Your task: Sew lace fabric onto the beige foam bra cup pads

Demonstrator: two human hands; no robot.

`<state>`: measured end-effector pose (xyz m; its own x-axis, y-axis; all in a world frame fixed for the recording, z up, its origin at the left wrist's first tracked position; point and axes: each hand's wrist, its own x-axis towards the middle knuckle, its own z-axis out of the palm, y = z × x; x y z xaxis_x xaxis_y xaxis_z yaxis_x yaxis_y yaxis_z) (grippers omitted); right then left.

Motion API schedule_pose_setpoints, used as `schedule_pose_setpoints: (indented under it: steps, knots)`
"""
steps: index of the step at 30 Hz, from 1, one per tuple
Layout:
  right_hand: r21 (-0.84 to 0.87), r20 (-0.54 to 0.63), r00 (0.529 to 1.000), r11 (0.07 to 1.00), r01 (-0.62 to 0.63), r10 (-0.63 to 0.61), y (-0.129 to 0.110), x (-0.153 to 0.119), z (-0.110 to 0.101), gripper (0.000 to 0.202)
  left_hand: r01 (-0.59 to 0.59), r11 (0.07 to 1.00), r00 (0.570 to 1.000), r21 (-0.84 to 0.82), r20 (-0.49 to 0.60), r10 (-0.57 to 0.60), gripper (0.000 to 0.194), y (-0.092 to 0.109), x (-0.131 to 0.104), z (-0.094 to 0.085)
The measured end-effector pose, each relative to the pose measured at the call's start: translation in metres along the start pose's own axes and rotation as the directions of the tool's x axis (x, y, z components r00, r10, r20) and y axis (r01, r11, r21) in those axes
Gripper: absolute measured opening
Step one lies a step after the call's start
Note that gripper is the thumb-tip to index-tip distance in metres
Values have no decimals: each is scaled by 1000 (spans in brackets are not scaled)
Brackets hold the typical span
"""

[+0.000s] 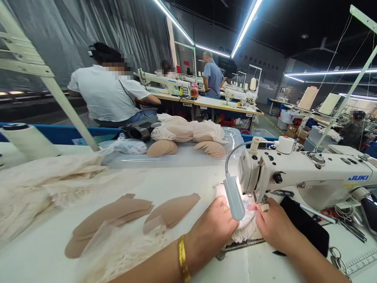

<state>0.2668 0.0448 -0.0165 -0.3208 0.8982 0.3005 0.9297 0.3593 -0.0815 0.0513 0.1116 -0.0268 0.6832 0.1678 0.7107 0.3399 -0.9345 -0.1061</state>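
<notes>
A white lace-trimmed fabric piece point(245, 232) lies under the needle area of the white sewing machine point(294, 173). My left hand point(216, 220) is closed on the fabric's left side, its fingertips partly hidden behind the grey lamp head point(234, 198). On the right of the needle, my right hand point(272, 220) pinches the same fabric, close to the presser foot. Beige oval pads point(112, 216) lie spread to the left, and one more pad point(173, 210) is partly covered by sheer lace point(123, 251).
Stacked beige pads point(161, 148) and lace pieces point(188, 129) sit on a clear plastic lid point(129, 159). A dark phone-like slab point(306, 224), scissors point(338, 259) and a ruler point(363, 259) lie at right. A thread cone point(26, 141) stands left. Co-workers sit and stand beyond.
</notes>
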Motion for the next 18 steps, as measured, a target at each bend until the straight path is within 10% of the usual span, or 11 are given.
schedule_pose_setpoints:
  steps: [9, 18]
  knots:
    - [67, -289, 942, 978, 197, -170, -4, -12, 1, 40, 209, 966, 915, -150, 377, -140, 35, -1, -2, -34]
    - [87, -218, 938, 952, 295, -271, -9, -19, 6, 36, 217, 942, 860, -257, 507, -60, 30, 1, 10, -47]
